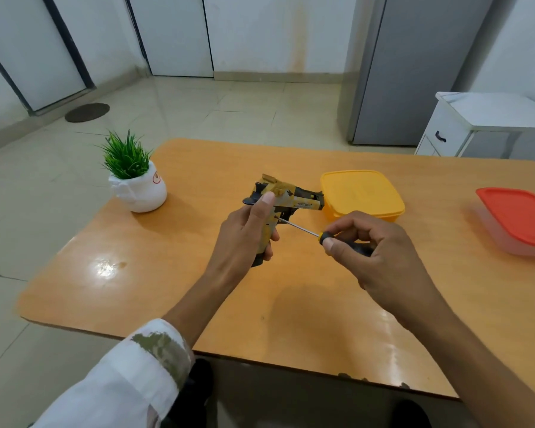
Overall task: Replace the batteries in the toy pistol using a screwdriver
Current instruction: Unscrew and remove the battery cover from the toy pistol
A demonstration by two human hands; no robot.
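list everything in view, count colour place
plastic toy pistol: one, yellow and black, above table
metal-shaft screwdriver: one, black and yellow handle, tip at pistol grip
square plastic lidded box: one, yellow, behind pistol
clear plastic box: one, red lid, table's right edge
ceramic pot with plant: one, white and green, table's far-left corner
wooden table: one, orange, centre
tall fridge: one, grey, far right
cabinet: one, white, beside fridge
round floor mat: one, dark, far left
left hand: one, grips pistol
right hand: one, grips screwdriver handle

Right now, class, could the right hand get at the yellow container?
Probably yes: the yellow container lies just beyond the right hand, nothing between them. But its fingers grip the screwdriver, which it would need to set down.
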